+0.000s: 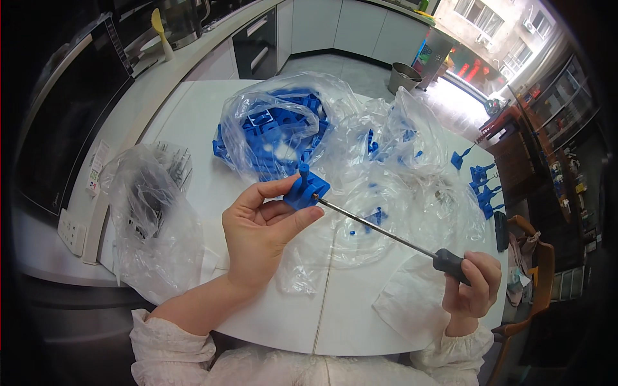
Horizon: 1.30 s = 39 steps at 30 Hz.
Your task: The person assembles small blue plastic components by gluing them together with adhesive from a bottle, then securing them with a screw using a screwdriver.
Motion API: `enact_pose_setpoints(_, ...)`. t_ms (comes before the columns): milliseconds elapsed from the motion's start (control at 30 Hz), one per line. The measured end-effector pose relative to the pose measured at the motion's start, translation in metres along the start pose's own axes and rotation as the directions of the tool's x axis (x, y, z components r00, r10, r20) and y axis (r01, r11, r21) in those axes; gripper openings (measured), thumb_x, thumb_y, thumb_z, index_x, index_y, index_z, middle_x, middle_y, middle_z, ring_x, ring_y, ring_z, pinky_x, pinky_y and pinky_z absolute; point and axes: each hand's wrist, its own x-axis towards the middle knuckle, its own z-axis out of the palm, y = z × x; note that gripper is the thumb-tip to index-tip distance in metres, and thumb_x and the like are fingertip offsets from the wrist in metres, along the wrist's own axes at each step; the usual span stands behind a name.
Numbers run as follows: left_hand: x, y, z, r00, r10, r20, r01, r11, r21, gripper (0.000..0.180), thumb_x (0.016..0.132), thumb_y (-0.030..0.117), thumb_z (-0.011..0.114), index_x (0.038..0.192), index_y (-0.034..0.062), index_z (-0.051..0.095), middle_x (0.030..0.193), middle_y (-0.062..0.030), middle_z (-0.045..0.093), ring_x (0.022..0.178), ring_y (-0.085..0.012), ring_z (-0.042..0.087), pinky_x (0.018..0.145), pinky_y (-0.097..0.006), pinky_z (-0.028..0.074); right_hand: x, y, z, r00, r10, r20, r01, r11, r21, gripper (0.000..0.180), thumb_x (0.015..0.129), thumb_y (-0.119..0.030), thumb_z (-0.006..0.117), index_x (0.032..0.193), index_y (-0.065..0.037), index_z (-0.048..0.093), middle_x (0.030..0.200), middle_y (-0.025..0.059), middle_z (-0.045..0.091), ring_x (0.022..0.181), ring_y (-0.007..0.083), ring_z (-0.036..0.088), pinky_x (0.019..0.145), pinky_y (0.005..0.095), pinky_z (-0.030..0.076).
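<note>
My left hand [262,226] holds a small blue plastic part [306,188] with a round peg on top, pinched between thumb and fingers above the white table [193,116]. My right hand [473,283] grips the black handle of a long screwdriver [386,230]. Its thin metal shaft runs up and left, and its tip touches the side of the blue part. Both hands hover over crumpled clear plastic bags.
A clear bag of blue plastic parts [277,128] lies beyond my hands. Another clear bag with dark pieces [151,206] sits at the left. Several loose blue parts [483,183] lie at the right edge. A wooden chair [537,264] stands to the right, a microwave [64,116] to the left.
</note>
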Motion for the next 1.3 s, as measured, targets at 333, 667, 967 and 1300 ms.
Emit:
enact_pose_setpoints(333,0.000,-0.001,-0.001,1.000,-0.006,-0.007,0.006,1.000,0.023,0.040,0.073,-0.009,0.075,0.110,-0.0054,0.058,0.098,-0.0144,0.067,0.084,-0.0116,0.066,0.077,-0.021,0.055,0.000,0.000,-0.001,1.000,0.002,0.009,-0.002,1.000,0.001,0.041,0.074,-0.006,0.076,0.111,-0.010,0.058,0.104,0.0106,0.059,0.085,0.0265,0.060,0.071,0.0325,0.053)
enact_pose_setpoints(667,0.001,-0.003,0.000,1.000,-0.001,-0.018,0.001,1.000,0.008,0.040,0.073,-0.009,0.075,0.109,-0.0050,0.058,0.100,-0.0135,0.067,0.086,-0.0128,0.066,0.078,-0.023,0.056,0.000,-0.006,-0.003,0.999,-0.023,0.024,0.024,0.999,-0.043,0.041,0.074,-0.008,0.078,0.110,-0.011,0.060,0.105,0.0094,0.057,0.085,0.0257,0.060,0.070,0.0316,0.053)
enact_pose_setpoints(967,0.004,-0.005,-0.002,0.997,0.068,-0.042,-0.064,0.994,0.088,0.038,0.072,-0.008,0.076,0.107,-0.0034,0.059,0.099,-0.0120,0.067,0.087,-0.0137,0.067,0.080,-0.024,0.056,-0.003,-0.009,-0.001,0.981,0.176,0.083,-0.187,0.971,0.150,0.036,0.077,-0.015,0.077,0.106,-0.004,0.060,0.104,0.0128,0.055,0.082,0.0229,0.060,0.068,0.0286,0.051)
enact_pose_setpoints(1300,0.011,-0.008,-0.007,0.991,0.084,-0.102,-0.078,0.995,0.054,0.038,0.074,-0.009,0.075,0.107,-0.0024,0.058,0.095,-0.0111,0.068,0.084,-0.0120,0.066,0.076,-0.022,0.055,0.004,-0.009,0.017,0.894,0.343,0.287,-0.445,0.742,0.501,0.050,0.072,-0.005,0.074,0.110,-0.006,0.040,0.104,0.0108,0.046,0.067,0.0092,0.051,0.059,0.0190,0.044)
